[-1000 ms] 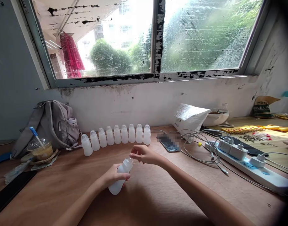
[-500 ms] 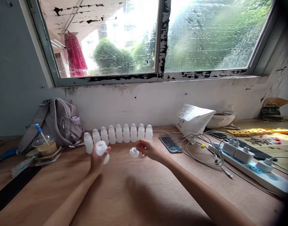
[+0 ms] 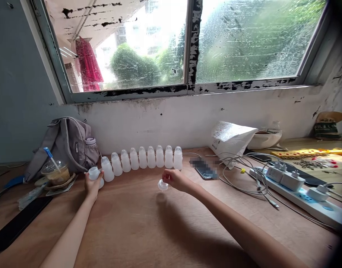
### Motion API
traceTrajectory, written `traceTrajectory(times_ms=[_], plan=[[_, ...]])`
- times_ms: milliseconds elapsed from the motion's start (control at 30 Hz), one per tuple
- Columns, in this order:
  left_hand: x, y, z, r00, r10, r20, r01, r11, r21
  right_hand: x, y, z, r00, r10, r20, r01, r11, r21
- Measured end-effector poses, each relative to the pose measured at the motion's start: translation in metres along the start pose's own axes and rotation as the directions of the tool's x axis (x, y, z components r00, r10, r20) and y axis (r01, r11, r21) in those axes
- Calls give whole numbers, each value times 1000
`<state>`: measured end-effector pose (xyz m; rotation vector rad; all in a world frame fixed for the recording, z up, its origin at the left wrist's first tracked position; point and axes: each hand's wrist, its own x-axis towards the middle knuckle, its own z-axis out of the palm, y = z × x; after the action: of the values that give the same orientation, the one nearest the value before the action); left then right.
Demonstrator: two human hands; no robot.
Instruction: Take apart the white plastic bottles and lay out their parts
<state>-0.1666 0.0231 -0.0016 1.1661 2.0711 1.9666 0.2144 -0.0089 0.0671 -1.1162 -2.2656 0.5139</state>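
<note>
My left hand (image 3: 91, 186) is closed around a small translucent white bottle (image 3: 94, 172) with an uncovered mouth. It is beside the left end of a row of several similar bottles (image 3: 142, 158), each with a clear dome cap. Whether the held bottle's base touches the table I cannot tell. My right hand (image 3: 175, 179) pinches a clear round cap (image 3: 162, 185) between its fingertips, in front of the row's right part. The cap is low over the table, its lower rim wide.
At the left are a grey backpack (image 3: 63, 145), a drink cup with a straw (image 3: 57, 173) and a black flat object (image 3: 22, 221). To the right are a phone (image 3: 206, 170), tangled cables (image 3: 235, 178), a white bag (image 3: 232, 139) and a power strip (image 3: 305, 197).
My left hand has carried the bottle leftward to the end of the row. My right hand, with the clear cap, has shifted slightly right and nearer to me.
</note>
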Motion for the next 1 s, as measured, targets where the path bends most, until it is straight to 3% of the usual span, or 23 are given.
traceTrajectory(times_ms=[100,333,467,533,600,700,767,800,900,933,1000], plan=[[1,-2,2,998,10,55,-9,1000,-22,-1,3,6,999,0,53,4,996,-88],[-3,-6,11,1000,-3,13,3,1000,-18,-5,15,21,988,72,133,-38,970,-241],[-11,7,9,980,151,-127,-146,988,46,-5,20,26,988,90,129,-48,953,-300],[-16,19,3,943,252,-219,-231,966,118,-5,22,29,986,112,123,-68,948,-312],[-23,32,-2,900,366,-237,-337,929,155,-6,22,32,986,127,110,-87,946,-311],[-41,51,-5,799,601,-35,-593,796,124,-9,20,40,995,84,59,-64,956,-285],[-62,64,-2,687,696,207,-719,693,58,-12,17,46,999,-2,36,12,964,-265],[-74,70,1,606,719,339,-768,641,13,-15,14,48,998,-52,38,60,965,-256],[-116,87,12,345,704,621,-835,532,-140,-20,4,54,982,-173,75,186,954,-236],[-129,92,15,292,676,677,-832,528,-168,-21,1,56,976,-200,85,215,950,-228],[-148,99,20,252,624,739,-808,556,-194,-23,-4,59,966,-243,84,256,943,-213]])
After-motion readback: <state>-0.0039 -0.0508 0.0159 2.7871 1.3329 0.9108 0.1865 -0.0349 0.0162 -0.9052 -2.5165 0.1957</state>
